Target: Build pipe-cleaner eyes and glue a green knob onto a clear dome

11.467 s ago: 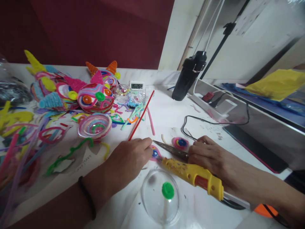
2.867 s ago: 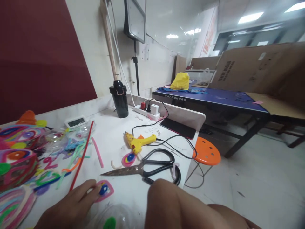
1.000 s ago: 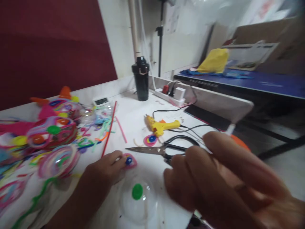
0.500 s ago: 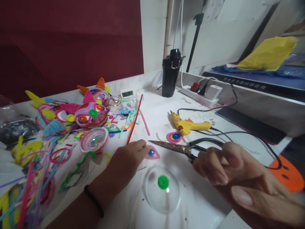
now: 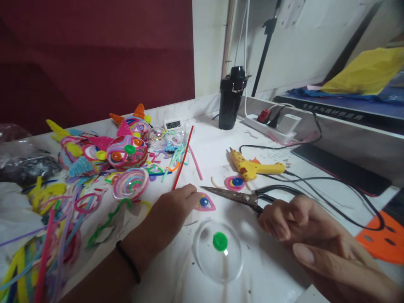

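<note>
My left hand (image 5: 168, 210), fingers pressed together, has its fingertips on the left end of a pink eye-shaped pipe-cleaner piece (image 5: 211, 207) with a blue centre. A red pipe cleaner (image 5: 183, 159) runs up from behind its knuckles; whether the hand touches it is hidden. My right hand (image 5: 293, 223) curls its fingers at the black handles of scissors (image 5: 233, 194), thumb held apart. The closed blades point left, just above the eye piece. Below lies a clear plastic dome (image 5: 205, 263) with a green coiled disc (image 5: 220, 241). A second pink and blue eye piece (image 5: 235, 182) lies beyond the blades.
A yellow glue gun (image 5: 252, 168) lies behind the scissors, its cord trailing right. Colourful pipe-cleaner fish (image 5: 126, 153) and loose pipe cleaners crowd the left. A black bottle (image 5: 232, 101), power strip (image 5: 268, 128), dark phone-like slab (image 5: 341, 168) and orange piece (image 5: 372, 244) are around.
The view has shifted slightly, so everything sits a little further right. My right thumb has moved a little left, closer to the fingers. My left hand stays at the eye piece.
</note>
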Demonstrator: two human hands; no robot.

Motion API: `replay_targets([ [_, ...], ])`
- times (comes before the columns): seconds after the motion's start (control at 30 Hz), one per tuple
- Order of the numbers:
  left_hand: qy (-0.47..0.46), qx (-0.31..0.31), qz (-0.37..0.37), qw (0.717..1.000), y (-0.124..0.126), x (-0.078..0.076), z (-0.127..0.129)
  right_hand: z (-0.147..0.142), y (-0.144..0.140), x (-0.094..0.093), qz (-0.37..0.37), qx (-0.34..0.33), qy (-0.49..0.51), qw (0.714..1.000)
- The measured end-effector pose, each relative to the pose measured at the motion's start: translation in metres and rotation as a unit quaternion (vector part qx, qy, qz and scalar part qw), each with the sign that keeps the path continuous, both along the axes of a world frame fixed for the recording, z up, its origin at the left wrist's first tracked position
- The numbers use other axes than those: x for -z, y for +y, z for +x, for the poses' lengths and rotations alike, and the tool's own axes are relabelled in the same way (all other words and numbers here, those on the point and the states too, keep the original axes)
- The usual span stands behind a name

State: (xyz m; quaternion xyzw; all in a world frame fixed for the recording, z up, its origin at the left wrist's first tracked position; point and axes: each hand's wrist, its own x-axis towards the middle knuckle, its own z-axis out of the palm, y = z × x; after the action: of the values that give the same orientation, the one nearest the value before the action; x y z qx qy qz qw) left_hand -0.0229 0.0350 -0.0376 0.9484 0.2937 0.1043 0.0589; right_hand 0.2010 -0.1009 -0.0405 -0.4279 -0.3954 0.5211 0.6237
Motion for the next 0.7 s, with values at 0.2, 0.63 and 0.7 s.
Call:
replay_targets([
  [0.2, -0.017, 0.006, -0.039, 0.999, 0.001, -0.001, -0.001, 0.005, 0.001, 0.002, 0.017, -0.022, -0.03, 0.999],
  [0.63, -0.081, -0.016, -0.047, 0.995, 0.005, 0.006, -0.002, 0.019, -0.009, 0.004, 0.035, 0.08, -0.295, 0.951],
  [0.7, -0.099, -0.036, -0.046, 0.993, 0.004, 0.004, -0.001, 0.02, -0.016, 0.014, 0.044, 0.081, -0.247, 0.965],
])
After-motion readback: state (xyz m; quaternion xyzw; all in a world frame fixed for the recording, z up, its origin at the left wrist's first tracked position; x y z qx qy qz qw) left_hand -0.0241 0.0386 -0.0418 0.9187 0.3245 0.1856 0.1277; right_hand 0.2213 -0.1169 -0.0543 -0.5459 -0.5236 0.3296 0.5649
